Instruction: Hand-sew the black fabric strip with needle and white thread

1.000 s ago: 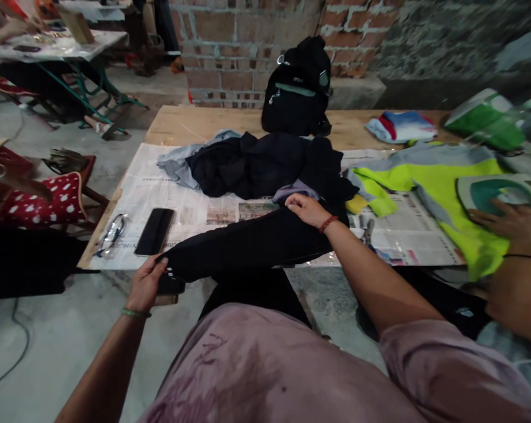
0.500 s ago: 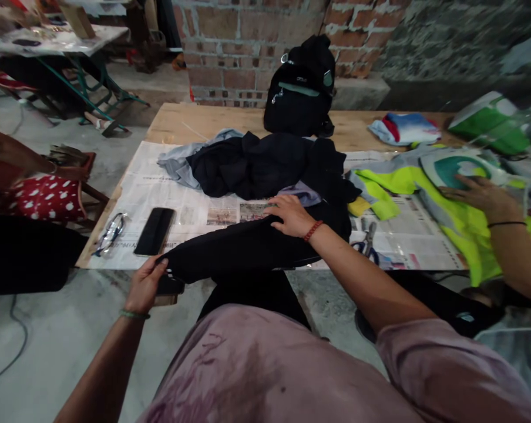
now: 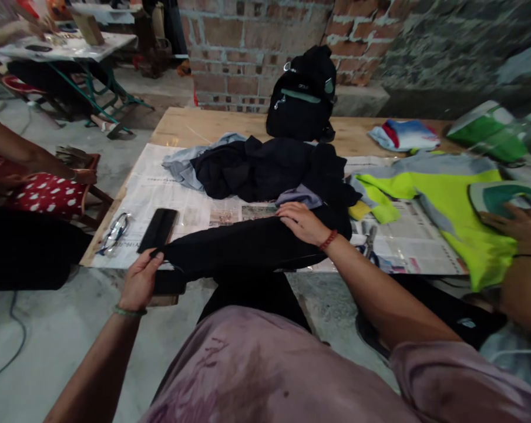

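Observation:
A long black garment stretches along the front edge of the table, its narrow end off to the left. My left hand pinches that end between thumb and fingers. Across the garment's upper edge lies my right hand, fingers extended and pressing on the cloth. Whether this piece is a sleeve or a trouser leg I cannot tell. Just beyond it sits a heap of dark clothes, with a grey-blue cloth under its left side.
Newspaper covers the table. A phone, glasses and scissors lie near the front. A black backpack stands behind. At right, a co-worker's hand holds an iron over a yellow-grey garment.
The co-worker's iron has moved right across the yellow-grey garment. My left hand has shifted slightly left with the black garment's end, while my right hand has slid slightly right.

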Available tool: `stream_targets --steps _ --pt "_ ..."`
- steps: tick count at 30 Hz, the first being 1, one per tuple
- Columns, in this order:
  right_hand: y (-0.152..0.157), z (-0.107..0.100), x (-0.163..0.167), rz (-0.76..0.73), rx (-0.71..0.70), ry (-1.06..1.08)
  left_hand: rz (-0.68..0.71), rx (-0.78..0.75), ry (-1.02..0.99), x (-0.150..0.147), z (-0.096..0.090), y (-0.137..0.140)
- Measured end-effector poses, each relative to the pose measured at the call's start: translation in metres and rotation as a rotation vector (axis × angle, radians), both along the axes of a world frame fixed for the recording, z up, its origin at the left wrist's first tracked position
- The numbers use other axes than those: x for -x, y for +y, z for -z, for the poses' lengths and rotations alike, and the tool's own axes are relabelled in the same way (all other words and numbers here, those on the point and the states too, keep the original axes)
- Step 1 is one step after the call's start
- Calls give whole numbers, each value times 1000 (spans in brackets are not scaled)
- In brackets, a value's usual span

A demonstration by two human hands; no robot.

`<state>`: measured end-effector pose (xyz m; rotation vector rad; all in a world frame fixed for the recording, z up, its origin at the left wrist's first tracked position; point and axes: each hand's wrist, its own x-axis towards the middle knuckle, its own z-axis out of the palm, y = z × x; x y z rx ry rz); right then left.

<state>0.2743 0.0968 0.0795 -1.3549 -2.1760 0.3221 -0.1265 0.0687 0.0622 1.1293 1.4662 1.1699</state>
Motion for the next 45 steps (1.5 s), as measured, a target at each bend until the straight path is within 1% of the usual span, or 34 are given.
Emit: stream_targets --steps 2,4,7,10,13,18,25,28,34,37,40,42,45 --pt "-2 -11 -2 53 98 85 -2 -95 -109 -6 -8 10" --pt "-3 -16 -3 98 161 185 -15 -132 -153 -12 -15 21" --pt "-6 -15 -4 66 164 281 -8 -80 -130 -17 -18 35" --pt "-11 -14 -3 -8 227 255 -3 -26 -99 -16 -15 41" --pt "-16 -19 -2 -49 286 237 -11 -17 -100 -14 -13 42" --pt "-16 -25 -1 -47 312 233 1 -22 -103 -12 -12 39" --pt "-20 -28 -1 -86 365 202 -7 -50 -62 -11 -12 37" --pt "-22 -29 -2 -73 356 180 -2 -59 -53 -13 -16 34" --pt "-24 -26 -7 -51 294 152 -1 -56 -92 -18 -24 29" --pt "-25 -29 -9 -86 221 191 3 -61 -135 -18 -23 28" --pt "-27 -33 -10 -117 156 245 21 -55 -134 -15 -19 29" --pt "-28 -34 -11 -90 180 282 39 -47 -109 -14 -16 29" --pt "-28 -30 -14 22 271 309 74 -51 -74 -11 -14 30"
